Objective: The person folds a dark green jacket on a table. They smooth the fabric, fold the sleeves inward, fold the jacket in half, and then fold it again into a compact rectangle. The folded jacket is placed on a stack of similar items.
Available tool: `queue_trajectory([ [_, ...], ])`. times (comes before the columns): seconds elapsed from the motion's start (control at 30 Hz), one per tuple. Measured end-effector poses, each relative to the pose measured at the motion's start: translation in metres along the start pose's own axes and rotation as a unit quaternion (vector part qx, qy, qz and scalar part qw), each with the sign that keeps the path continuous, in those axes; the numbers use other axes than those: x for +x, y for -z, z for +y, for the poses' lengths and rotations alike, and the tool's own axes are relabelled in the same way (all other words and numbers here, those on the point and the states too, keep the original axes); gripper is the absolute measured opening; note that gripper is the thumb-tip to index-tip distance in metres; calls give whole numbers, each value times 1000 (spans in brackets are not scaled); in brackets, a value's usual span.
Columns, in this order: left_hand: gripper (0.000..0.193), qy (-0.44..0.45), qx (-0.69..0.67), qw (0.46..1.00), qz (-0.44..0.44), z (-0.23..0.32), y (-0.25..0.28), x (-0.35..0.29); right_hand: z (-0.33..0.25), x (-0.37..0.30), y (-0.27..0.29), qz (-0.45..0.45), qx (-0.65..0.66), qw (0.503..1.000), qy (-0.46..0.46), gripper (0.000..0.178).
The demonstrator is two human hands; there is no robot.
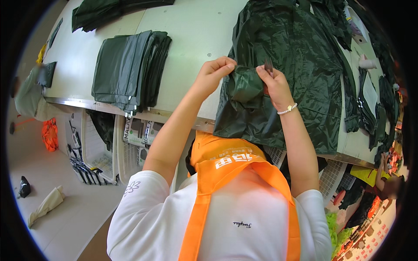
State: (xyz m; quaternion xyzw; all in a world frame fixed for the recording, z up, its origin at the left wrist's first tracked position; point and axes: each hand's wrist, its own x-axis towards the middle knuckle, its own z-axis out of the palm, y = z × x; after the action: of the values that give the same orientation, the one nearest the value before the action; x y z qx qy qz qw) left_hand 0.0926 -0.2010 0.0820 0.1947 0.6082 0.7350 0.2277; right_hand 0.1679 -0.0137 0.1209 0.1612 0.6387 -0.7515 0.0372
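A dark green, shiny jacket-like garment (305, 78) lies spread on the pale table in front of me, its lower edge hanging over the near side. My left hand (213, 78) is closed, pinching the edge of a bunched-up part of it, perhaps a sleeve end. On the other side of that bunch, my right hand (276, 85) grips a pair of small thread snips (268, 66), blades pointing away from me. Its thumb also presses against the raised fabric. How far the snips are spread is hidden by the fingers.
Left of the garment sits a stack of folded dark green garments (124, 67), with another dark pile (109, 13) farther back. White plastic baskets (98, 143) stand under the table edge. A white roll (367, 64) and more garments lie right. Other people appear at both sides.
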Motion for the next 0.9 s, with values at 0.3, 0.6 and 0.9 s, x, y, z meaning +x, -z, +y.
queue_trajectory([
  [0.3,14,70,-182,980,-39,23,-30,10,-14,-15,24,29,-119,984,126,20],
  [0.6,12,74,-110,991,-32,35,-34,4,-23,-20,27,38,-141,973,178,10],
  [0.9,15,153,2,987,48,46,-47,0,-34,-25,11,21,-315,875,367,22],
])
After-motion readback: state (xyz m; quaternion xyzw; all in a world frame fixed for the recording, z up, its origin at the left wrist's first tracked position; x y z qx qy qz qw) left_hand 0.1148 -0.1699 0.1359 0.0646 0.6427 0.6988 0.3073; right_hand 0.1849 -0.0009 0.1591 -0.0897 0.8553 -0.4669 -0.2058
